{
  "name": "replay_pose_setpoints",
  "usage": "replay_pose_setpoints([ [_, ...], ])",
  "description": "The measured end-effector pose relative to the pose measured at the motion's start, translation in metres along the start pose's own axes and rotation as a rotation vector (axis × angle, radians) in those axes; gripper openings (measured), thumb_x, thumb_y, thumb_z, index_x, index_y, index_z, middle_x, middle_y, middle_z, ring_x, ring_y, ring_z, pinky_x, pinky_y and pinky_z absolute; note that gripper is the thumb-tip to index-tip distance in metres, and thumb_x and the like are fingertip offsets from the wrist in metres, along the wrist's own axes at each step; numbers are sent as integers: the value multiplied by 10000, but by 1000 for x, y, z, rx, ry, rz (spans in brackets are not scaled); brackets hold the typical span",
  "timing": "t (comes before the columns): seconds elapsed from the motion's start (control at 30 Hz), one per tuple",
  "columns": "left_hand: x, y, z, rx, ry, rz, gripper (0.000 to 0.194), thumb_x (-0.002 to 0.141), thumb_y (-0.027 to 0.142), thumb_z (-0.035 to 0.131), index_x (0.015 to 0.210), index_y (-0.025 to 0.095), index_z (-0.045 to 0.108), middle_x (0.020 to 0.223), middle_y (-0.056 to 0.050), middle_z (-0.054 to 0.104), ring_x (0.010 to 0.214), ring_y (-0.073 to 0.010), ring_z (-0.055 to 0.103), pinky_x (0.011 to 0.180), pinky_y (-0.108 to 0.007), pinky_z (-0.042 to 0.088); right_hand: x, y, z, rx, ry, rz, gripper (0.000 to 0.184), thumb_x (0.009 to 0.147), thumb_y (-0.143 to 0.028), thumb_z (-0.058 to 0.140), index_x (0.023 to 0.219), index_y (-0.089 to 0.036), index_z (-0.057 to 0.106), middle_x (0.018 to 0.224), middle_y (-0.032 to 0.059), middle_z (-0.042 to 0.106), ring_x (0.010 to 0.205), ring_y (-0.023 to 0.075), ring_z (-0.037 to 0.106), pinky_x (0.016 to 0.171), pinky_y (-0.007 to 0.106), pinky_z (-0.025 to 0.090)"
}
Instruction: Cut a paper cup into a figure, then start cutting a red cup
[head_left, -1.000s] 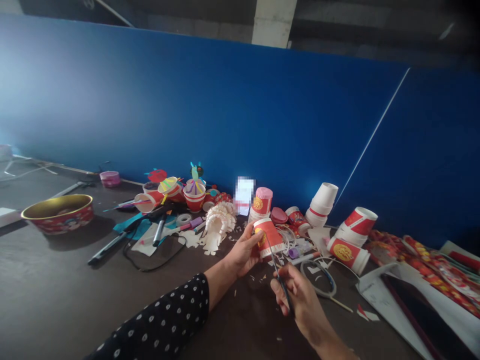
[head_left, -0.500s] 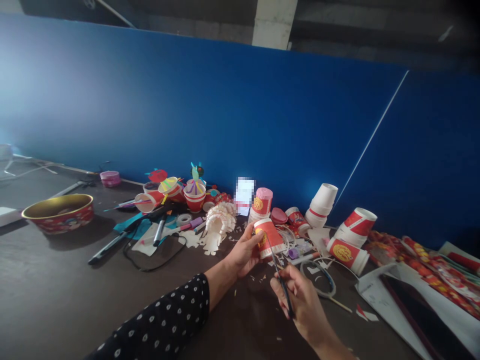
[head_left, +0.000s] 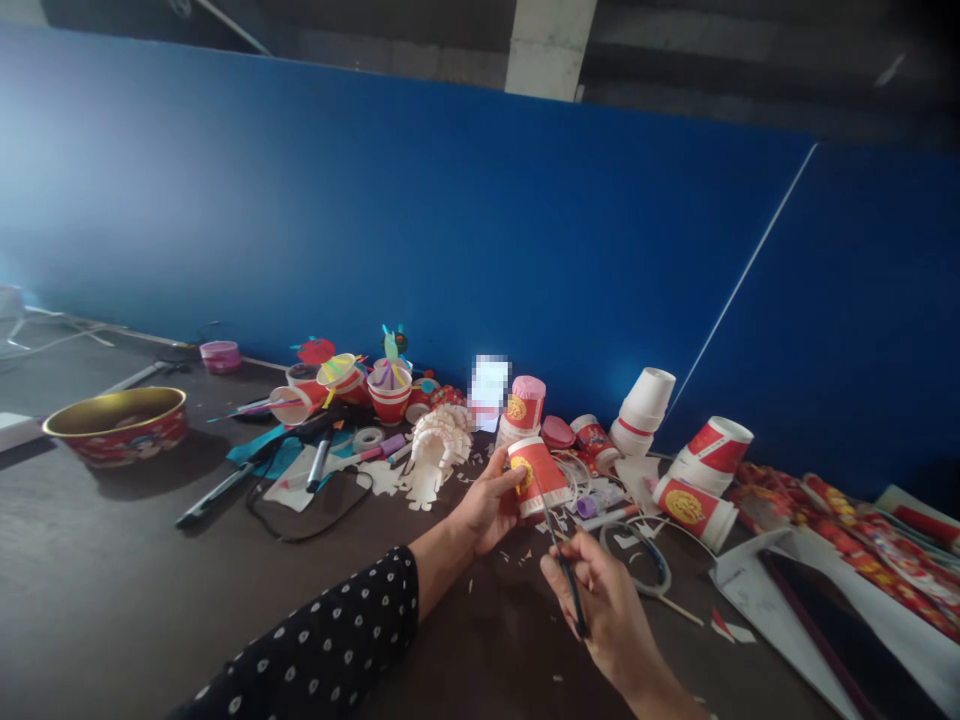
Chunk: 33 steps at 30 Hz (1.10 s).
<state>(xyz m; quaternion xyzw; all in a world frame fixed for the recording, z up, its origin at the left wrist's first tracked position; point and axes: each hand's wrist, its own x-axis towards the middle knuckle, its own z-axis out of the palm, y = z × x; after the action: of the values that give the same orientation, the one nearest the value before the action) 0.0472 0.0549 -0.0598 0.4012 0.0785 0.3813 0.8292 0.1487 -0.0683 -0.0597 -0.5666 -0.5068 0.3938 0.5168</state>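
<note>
Paper cup [head_left: 538, 476], red with a gold emblem on its side, is held tilted in the left hand [head_left: 486, 512], fingers and thumb closed firmly round it, just above the dark table [head_left: 112, 570]. The right hand [head_left: 600, 605] is pinched shut around a pair of dark-handled scissors [head_left: 568, 575], with the thin blades angled up to the cup's white near rim. Honestly, I can't tell if the blades are open or closed or actually biting into the paper, they're too thin and the fingers cover the handles. Barely anything has changed over the last second: the hands, cup and scissors are all pretty much where they were, with only a tiny shift in the blades at most. Little paper scraps [head_left: 510, 555] are dotted on the table under the hands. Just far-left of the cup sits a white cut-paper piece with a curly fringe [head_left: 439, 445], next to a roll of tape [head_left: 368, 438] and a black marker [head_left: 319, 465]. Further left there's a red bowl with a gold inside [head_left: 116, 425]. Off to the right are stacked white cups [head_left: 643, 410] and a red-and-gold patterned wrap [head_left: 840, 530], all against a blue wall [head_left: 375, 220].
</note>
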Motion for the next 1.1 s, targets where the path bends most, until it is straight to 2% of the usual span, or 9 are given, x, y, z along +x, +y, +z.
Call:
replay_pose_setpoints([
  [0.27,1,-1,-2,15,0,-3,353,770,283,556,1098,270,426,957,-53,563,701,-166,600,567,-301,497,-1,-3,-1,-102,23,-15,305,691,-451,650,707,-193,489,427,-99,348,373,62,286,347,178,224],
  [0.53,1,0,-2,19,1,5,347,780,275,546,1107,278,430,980,-57,562,703,-165,603,561,-301,499,-1,0,1,-120,20,-39,299,737,-468,593,730,-186,492,425,-103,365,340,54,302,324,165,253],
  [0.77,1,-2,-1,21,0,5,351,768,275,569,1096,267,444,952,-53,567,674,-158,603,553,-293,498,0,2,-1,-110,40,-24,315,713,-474,612,771,-183,508,438,-92,436,328,69,371,318,171,315],
  [1.1,-1,-5,4,22,-38,-12,344,774,244,571,1094,268,448,921,-32,577,725,-141,604,670,-315,506,1,-2,-2,-74,39,-28,309,716,-450,617,794,-180,488,456,-83,473,347,64,394,357,173,320],
])
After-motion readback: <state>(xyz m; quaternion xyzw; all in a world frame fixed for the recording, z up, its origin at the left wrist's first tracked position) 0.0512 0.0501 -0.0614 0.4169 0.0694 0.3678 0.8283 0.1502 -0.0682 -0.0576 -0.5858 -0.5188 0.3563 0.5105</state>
